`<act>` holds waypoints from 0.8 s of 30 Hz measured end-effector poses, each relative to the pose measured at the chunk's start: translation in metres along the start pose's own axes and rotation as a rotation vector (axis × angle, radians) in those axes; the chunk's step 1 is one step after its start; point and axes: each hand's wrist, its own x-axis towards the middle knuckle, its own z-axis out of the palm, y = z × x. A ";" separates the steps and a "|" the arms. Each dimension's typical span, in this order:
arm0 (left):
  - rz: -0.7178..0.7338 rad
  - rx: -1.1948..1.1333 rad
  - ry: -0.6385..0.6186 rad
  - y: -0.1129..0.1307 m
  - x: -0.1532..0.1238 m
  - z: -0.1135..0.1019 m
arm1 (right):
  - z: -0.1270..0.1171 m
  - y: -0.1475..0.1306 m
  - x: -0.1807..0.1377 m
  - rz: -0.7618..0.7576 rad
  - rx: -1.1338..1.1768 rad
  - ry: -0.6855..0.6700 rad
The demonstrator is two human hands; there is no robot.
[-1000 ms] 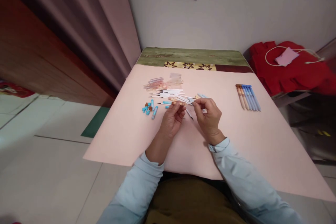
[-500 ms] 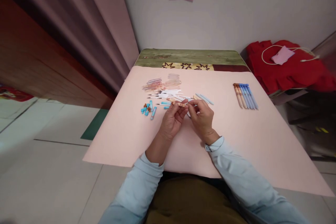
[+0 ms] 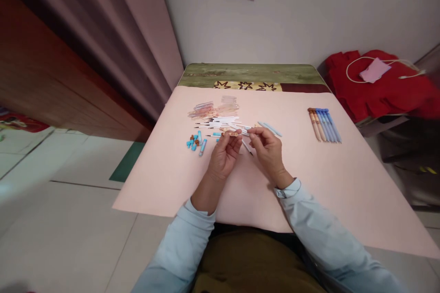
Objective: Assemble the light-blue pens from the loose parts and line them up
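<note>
My left hand (image 3: pixel 222 160) pinches a short beige-and-brown patterned pen barrel (image 3: pixel 234 134) between thumb and fingers, held level above the table. To its right, my right hand (image 3: pixel 271 152) has thumb and forefinger pressed together, a small gap from the barrel's end; whatever is in that pinch is too small to make out. Behind both hands lies a loose pile of white pen refills (image 3: pixel 220 122) with dark tips. Left of my left hand are light-blue pen sleeves (image 3: pixel 202 147) and a cluster of small blue and brown caps (image 3: pixel 193 143). Pale blue barrels (image 3: pixel 271 128) lie beyond my right hand.
Clear and pinkish tubes (image 3: pixel 202 111) are heaped at the back left of the pink-covered table (image 3: pixel 165 178). A row of brown and blue pens (image 3: pixel 325 126) lies at the right. Red cloth (image 3: pixel 357 96) with a white cable covers something beyond the right edge.
My right hand has drawn slightly to the right, away from the barrel, opening a gap between the hands. The left hand still holds the barrel. The view has shifted slightly.
</note>
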 end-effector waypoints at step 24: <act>-0.036 0.037 0.035 -0.004 -0.001 0.000 | -0.008 -0.009 0.006 0.102 0.099 -0.007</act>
